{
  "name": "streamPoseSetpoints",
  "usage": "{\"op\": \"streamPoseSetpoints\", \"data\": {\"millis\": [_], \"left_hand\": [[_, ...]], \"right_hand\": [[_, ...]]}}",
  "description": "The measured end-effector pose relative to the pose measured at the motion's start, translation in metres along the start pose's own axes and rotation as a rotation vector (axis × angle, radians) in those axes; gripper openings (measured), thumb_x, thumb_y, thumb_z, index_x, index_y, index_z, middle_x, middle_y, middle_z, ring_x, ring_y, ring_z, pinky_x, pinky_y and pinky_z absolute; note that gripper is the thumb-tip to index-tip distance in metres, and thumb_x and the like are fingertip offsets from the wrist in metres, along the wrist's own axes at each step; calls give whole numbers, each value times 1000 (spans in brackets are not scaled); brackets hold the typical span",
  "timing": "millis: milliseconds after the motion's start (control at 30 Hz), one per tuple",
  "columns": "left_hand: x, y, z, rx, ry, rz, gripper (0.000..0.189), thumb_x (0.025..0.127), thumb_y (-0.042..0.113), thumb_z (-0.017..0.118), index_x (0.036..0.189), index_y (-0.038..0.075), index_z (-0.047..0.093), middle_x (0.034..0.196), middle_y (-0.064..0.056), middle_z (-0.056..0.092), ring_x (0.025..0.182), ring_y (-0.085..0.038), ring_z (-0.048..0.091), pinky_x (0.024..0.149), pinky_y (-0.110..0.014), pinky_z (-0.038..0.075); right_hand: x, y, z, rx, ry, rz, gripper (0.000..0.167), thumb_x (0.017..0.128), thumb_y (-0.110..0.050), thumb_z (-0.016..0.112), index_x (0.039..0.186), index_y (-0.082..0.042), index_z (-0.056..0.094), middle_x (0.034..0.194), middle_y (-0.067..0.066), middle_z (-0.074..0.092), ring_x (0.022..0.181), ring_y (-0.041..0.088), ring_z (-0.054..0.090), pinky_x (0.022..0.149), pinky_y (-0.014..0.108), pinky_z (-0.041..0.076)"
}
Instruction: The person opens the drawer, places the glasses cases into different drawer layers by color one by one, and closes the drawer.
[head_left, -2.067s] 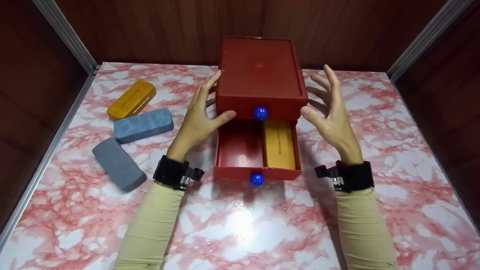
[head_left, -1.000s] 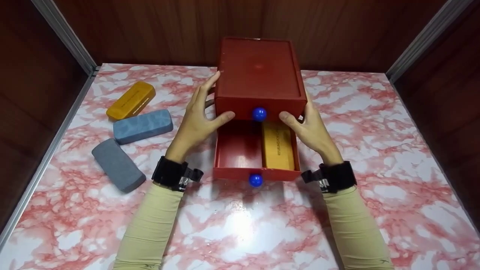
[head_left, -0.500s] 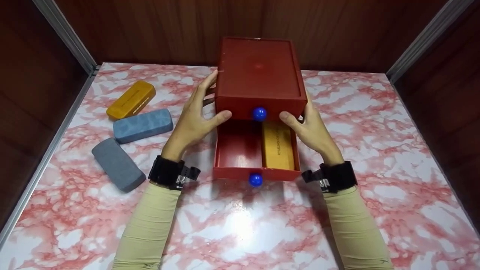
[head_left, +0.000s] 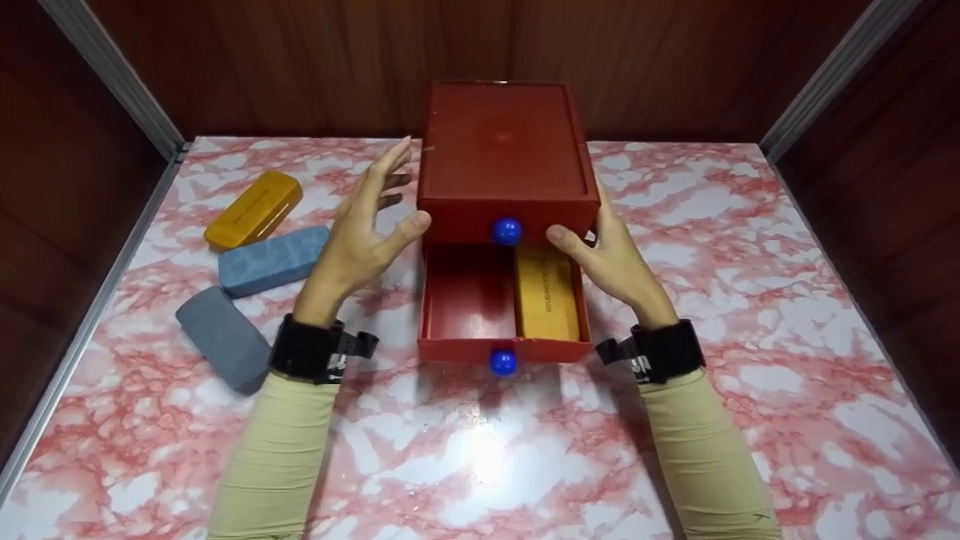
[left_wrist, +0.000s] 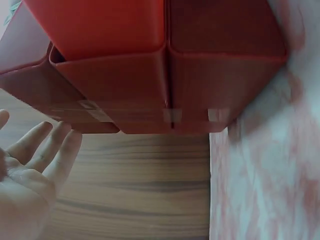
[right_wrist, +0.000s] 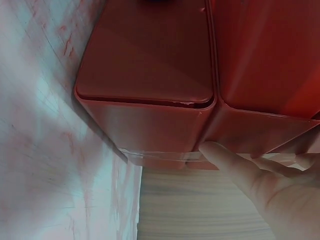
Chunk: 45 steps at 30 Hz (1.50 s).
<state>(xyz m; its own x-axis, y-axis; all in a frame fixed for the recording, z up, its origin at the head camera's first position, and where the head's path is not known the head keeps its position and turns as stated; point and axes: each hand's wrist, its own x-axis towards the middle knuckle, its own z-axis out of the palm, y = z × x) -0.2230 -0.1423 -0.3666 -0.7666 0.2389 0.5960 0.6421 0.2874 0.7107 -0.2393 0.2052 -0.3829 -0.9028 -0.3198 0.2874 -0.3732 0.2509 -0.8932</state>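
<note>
A red drawer cabinet (head_left: 502, 142) stands at the back middle with blue ball knobs. One drawer (head_left: 469, 351) below the top one is pulled out, holding a yellow glasses case (head_left: 547, 296) on its right side. My right hand (head_left: 619, 259) grips the cabinet's right side, thumb on the top drawer's front and fingers along the side wall. My left hand (head_left: 356, 240) is spread just off the left side, a gap showing between its fingers and the cabinet. In the left wrist view, that hand's fingers (left_wrist: 62, 155) are extended below the red wall.
Left of the cabinet lie a yellow glasses case (head_left: 255, 210), a blue case (head_left: 270, 261) and a grey case (head_left: 221, 337), the last two partly behind my left arm. Dark wood panels (head_left: 495, 37) bound the marbled table (head_left: 465, 465) at the back and sides.
My right hand has come in and taken hold of the cabinet's right side. My left hand has drawn away to the left, off the cabinet. The pulled-out drawer stays out.
</note>
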Motion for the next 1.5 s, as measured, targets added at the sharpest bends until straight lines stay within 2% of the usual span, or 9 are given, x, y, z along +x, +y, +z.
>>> {"op": "streamPoseSetpoints", "data": {"millis": [133, 300, 567, 700, 833, 1000, 1200, 1400, 1500], "left_hand": [[5, 2, -15, 79, 1, -3, 78, 100, 49, 71, 165, 22, 39, 163, 0, 47, 138, -27, 57, 114, -48, 49], [14, 11, -36, 254, -35, -38, 75, 97, 47, 74, 164, 34, 41, 163, 11, 45, 141, -15, 51, 115, -46, 46], [21, 12, -72, 453, -138, -81, 74, 98, 47, 74, 163, 35, 42, 165, 1, 43, 152, -27, 41, 123, -60, 33], [23, 2, -91, 552, -158, -121, 73, 98, 47, 75, 163, 35, 43, 165, -3, 44, 152, -33, 41, 121, -64, 33], [21, -14, -108, 630, -178, -176, 74, 97, 46, 75, 163, 32, 44, 165, -5, 44, 147, -38, 45, 113, -68, 39], [12, -37, -126, 662, -219, -286, 73, 98, 48, 70, 164, 34, 41, 167, -7, 41, 150, -44, 40, 112, -76, 35], [5, -59, -142, 673, -249, -407, 72, 99, 52, 65, 165, 43, 36, 170, -13, 36, 147, -53, 37, 109, -82, 33], [1, -74, -156, 703, -289, -494, 79, 100, 58, 61, 168, 33, 31, 174, -21, 24, 152, -58, 25, 113, -84, 24], [-2, -82, -162, 726, -310, -530, 82, 99, 60, 60, 170, 32, 28, 172, -23, 26, 150, -59, 28, 111, -84, 26]], "right_hand": [[1, 0, 2, -4, -10, 3, 79, 102, -34, 73, 167, -32, 28, 151, 3, 54, 132, 22, 58, 107, 44, 53], [0, -1, 0, -1, -3, 8, 79, 102, -33, 73, 167, -31, 28, 151, 3, 54, 132, 22, 58, 107, 44, 53], [1, 1, 0, 11, -4, 18, 80, 102, -33, 73, 167, -33, 27, 152, 3, 53, 133, 23, 58, 108, 45, 53], [2, 2, 0, 8, -4, 13, 80, 102, -34, 73, 167, -33, 27, 152, 3, 53, 134, 22, 58, 108, 46, 52], [2, 4, 0, 8, -2, 15, 81, 102, -34, 73, 167, -33, 26, 151, 4, 54, 133, 22, 58, 109, 47, 52], [1, 5, 0, -3, 0, 17, 81, 102, -34, 73, 168, -31, 26, 152, 4, 54, 134, 21, 58, 111, 47, 51], [1, 5, -1, 9, 2, 18, 80, 102, -33, 73, 167, -30, 27, 151, 4, 54, 134, 22, 58, 110, 46, 51], [0, 4, 0, 6, 3, 22, 82, 102, -34, 73, 168, -33, 24, 152, 5, 54, 134, 23, 58, 109, 46, 52], [0, 5, 0, 4, 2, 20, 82, 102, -34, 73, 168, -33, 25, 152, 4, 54, 134, 23, 58, 110, 46, 52]]}}
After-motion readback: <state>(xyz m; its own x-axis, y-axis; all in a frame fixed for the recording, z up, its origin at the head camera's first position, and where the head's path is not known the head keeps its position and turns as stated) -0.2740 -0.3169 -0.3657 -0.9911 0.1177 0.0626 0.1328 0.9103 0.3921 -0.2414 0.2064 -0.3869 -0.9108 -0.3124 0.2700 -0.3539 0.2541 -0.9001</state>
